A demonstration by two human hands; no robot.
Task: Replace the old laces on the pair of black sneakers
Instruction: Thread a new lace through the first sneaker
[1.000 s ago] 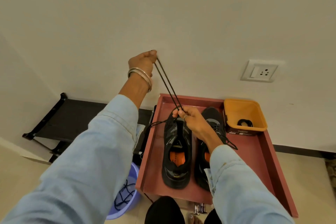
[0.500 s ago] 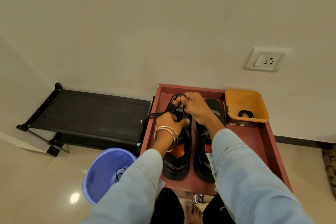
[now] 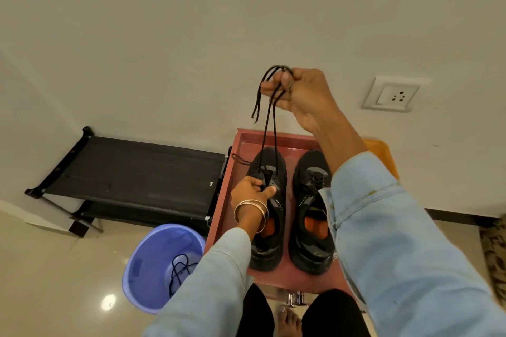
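Note:
Two black sneakers with orange insoles stand side by side in a red tray (image 3: 276, 278). My right hand (image 3: 299, 93) is raised high and grips a black lace (image 3: 267, 123) whose two strands run taut down into the front eyelets of the left sneaker (image 3: 269, 216). My left hand (image 3: 250, 191) holds that sneaker by its tongue and upper edge. The right sneaker (image 3: 310, 216) still carries laces across its front; my right sleeve covers part of it.
A blue bucket (image 3: 153, 262) on the floor to the left holds a loose black lace (image 3: 179, 271). A black folding rack (image 3: 131, 178) stands beside the tray. An orange bin (image 3: 382, 156) peeks out behind my right arm. A wall socket (image 3: 391, 94) sits at upper right.
My right hand has risen from the sneaker's toe to well above it, drawing the lace up taut. My left hand has stayed low on the left sneaker.

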